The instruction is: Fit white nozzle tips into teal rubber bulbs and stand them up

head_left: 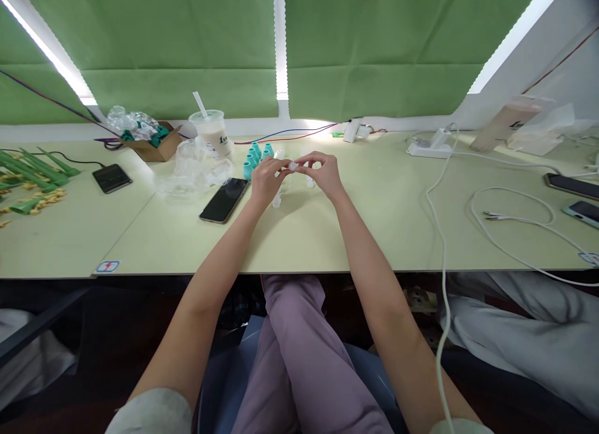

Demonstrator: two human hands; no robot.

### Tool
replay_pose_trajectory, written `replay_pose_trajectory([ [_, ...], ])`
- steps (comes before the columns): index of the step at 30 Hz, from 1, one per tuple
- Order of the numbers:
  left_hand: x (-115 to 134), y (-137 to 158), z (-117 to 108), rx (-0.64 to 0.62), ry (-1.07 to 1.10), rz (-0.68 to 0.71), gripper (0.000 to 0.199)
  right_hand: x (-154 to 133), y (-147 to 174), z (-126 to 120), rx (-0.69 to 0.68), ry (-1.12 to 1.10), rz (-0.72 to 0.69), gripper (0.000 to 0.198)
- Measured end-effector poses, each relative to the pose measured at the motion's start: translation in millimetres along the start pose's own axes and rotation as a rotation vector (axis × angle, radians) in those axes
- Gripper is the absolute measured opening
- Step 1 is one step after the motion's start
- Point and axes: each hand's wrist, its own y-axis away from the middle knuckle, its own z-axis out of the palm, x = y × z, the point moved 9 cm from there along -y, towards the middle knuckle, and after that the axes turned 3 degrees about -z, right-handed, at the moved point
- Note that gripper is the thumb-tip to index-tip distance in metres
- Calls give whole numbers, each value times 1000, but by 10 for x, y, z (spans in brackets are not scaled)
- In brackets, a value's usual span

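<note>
Between the fingertips of both hands is a small whitish translucent piece [293, 166], too small to name. My left hand [269, 179] pinches it from the left, and my right hand [324, 172] pinches it from the right, a little above the table. Several teal hollow pieces [253, 156] stand grouped just behind my left hand, partly hidden by it. A small clear piece [276, 200] lies below my left hand, and another white piece [310, 182] shows under my right hand. A black phone [224, 200] lies left of my left wrist.
A lidded drink cup [213, 134], a crumpled plastic bag [194, 165] and a cardboard box [156, 148] stand at the back left. Green stalk-like pieces [32, 178] lie far left. On the right are a power strip [430, 149] and a white cable [437, 215] hanging over the edge.
</note>
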Motion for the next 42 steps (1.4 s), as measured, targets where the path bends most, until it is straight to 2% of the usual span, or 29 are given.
replay_pose_trajectory([
  [25,72,18,-71,76,-46,59,36,-70,2,10,2,48,-46,23],
  [34,53,48,-131,210,-16,140,40,-148,12,19,53,163,-190,21],
  [42,86,40,-178,247,5,145,41,-154,8,25,54,99,-161,16],
])
